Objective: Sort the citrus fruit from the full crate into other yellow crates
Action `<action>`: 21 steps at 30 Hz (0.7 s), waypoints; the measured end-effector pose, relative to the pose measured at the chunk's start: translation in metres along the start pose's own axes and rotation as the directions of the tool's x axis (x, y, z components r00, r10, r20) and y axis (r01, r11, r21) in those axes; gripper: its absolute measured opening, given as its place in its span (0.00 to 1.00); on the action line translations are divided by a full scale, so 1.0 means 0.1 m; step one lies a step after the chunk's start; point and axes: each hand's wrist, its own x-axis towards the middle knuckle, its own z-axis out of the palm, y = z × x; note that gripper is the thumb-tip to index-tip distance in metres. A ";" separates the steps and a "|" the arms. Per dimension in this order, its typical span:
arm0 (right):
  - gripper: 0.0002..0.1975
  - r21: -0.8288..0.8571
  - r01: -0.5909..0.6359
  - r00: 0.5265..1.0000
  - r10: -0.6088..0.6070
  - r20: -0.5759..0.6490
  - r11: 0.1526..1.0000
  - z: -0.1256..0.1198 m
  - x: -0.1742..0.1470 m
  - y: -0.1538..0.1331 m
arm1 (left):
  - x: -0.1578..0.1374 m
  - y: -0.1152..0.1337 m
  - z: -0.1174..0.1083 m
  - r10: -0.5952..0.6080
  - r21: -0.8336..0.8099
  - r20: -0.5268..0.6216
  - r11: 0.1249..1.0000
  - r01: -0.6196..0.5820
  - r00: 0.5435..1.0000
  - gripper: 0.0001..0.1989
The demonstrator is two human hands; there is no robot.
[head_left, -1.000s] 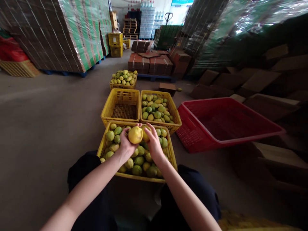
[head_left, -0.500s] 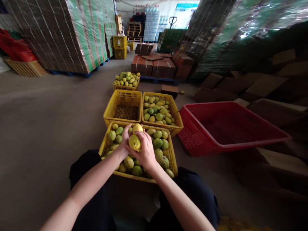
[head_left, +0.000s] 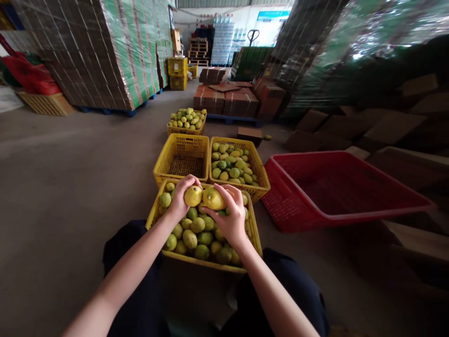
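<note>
My left hand (head_left: 181,194) is closed around a yellow lemon (head_left: 192,196), with one end of the fruit facing me. Beside it, my right hand (head_left: 233,210) grips a second lemon (head_left: 213,198) between thumb and fingers. The two fruits are side by side, close together or touching. Both hands are above a yellow plastic crate (head_left: 206,267) filled with green and yellow lemons (head_left: 198,225). Part of that crate's far side is hidden behind my hands.
Beyond the near crate stand a yellow crate (head_left: 159,161) with a bare slatted bottom and a lemon-filled crate (head_left: 261,173). Farther off is another full crate (head_left: 185,131). A large red bin (head_left: 280,206) is at right, near cardboard boxes (head_left: 389,124). Wrapped pallet stacks (head_left: 136,61) rise at left.
My hands have moved apart. The two lemons, earlier stacked together between both hands, are now side by side, one in each hand. The view has shifted slightly.
</note>
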 end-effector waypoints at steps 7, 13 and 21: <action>0.24 0.028 0.010 1.000 -0.010 0.011 1.000 0.00 -0.04 -0.04 | 0.01 0.08 -0.02 0.062 0.049 0.067 0.997 -0.065 0.996 0.16; 0.22 0.032 0.053 0.999 -0.053 0.009 0.998 -0.02 -0.06 -0.03 | 0.00 0.09 -0.07 0.089 0.085 0.119 0.991 -0.099 0.989 0.16; 0.24 0.272 -0.332 0.943 0.325 0.072 0.903 0.02 0.01 -0.15 | 0.03 0.02 0.03 -0.185 -0.097 -0.098 0.980 0.176 0.978 0.12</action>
